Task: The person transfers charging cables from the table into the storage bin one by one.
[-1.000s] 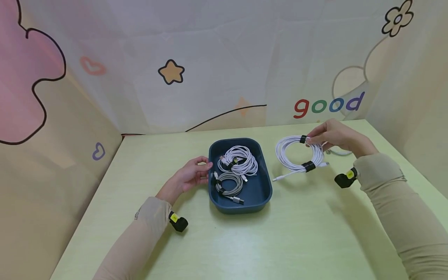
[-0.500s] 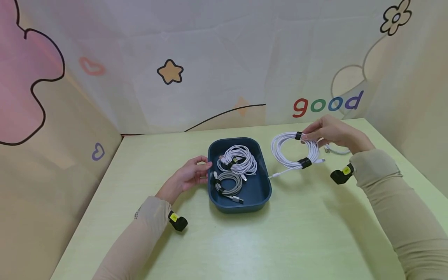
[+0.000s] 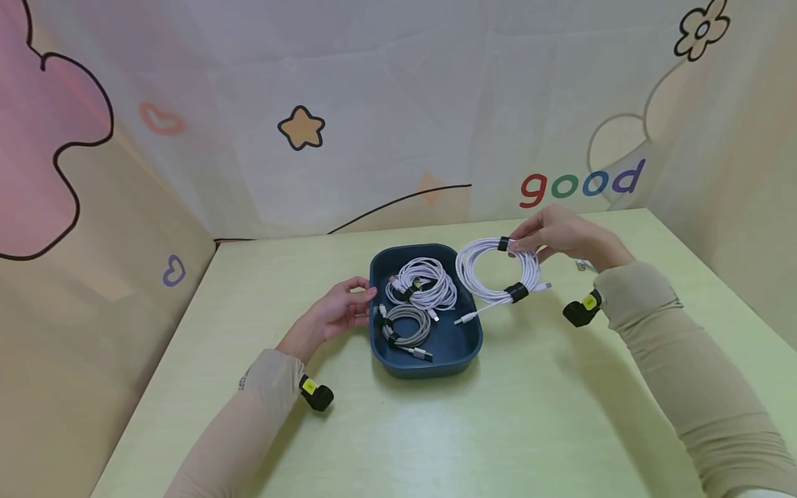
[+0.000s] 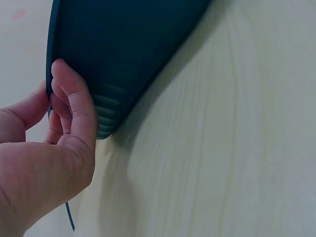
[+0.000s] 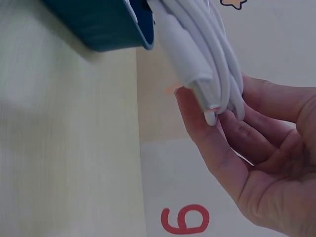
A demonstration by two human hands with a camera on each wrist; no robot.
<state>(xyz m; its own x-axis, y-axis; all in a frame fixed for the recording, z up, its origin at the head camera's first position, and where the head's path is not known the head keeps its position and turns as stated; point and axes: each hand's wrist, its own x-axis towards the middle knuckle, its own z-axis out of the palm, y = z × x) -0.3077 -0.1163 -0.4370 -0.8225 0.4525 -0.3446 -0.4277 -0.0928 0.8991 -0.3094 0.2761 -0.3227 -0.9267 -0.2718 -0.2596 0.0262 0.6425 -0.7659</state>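
Observation:
My right hand (image 3: 563, 235) pinches a coiled white cable (image 3: 471, 266) bound with two black straps. The coil hangs just above the right rim of a dark blue plastic bin (image 3: 457, 360), one plug end reaching over the inside. In the right wrist view the cable (image 5: 182, 54) lies between thumb and fingers, close to the bin (image 5: 106, 29). At the bin's left side my left hand (image 3: 341, 309) grips the rim; the left wrist view has fingers of this hand (image 4: 59, 148) along the outer wall. Inside the bin lie white coiled cable (image 3: 436, 287) and a grey coiled cable (image 3: 407, 342).
Partly hidden behind my right wrist, a small metal plug (image 3: 582, 265) lies on the pale wooden table (image 3: 398, 443). Printed fabric (image 3: 386, 138) hangs as a wall along the table's back and both sides.
My right hand has carried the white cable coil leftward, from the table's right part to the bin's right edge. The left hand and the bin have stayed in place.

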